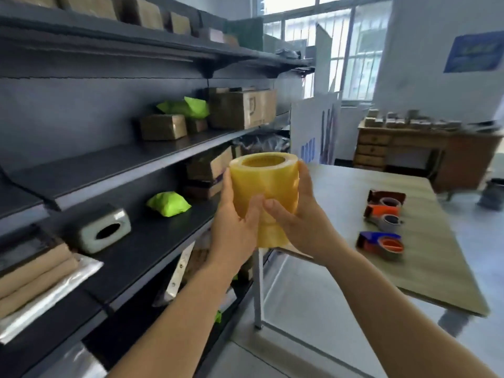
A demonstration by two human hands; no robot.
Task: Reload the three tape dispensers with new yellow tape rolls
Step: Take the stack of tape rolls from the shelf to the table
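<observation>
Both hands hold an upright stack of yellow tape rolls (266,184) in front of me, between the shelving and the table. My left hand (234,225) wraps its left side and my right hand (302,216) its right side, thumbs pressed on the front. Three tape dispensers lie in a row on the table to the right: a dark red one (386,199) farthest, an orange one (383,215) in the middle, and a blue one with an orange hub (380,242) nearest.
Dark shelving (152,241) on the left carries cardboard boxes, green packets (169,203) and a tissue box (102,231). The table (436,268) stands to the right on a metal leg (257,290). A wooden desk (409,148) sits far back by the window.
</observation>
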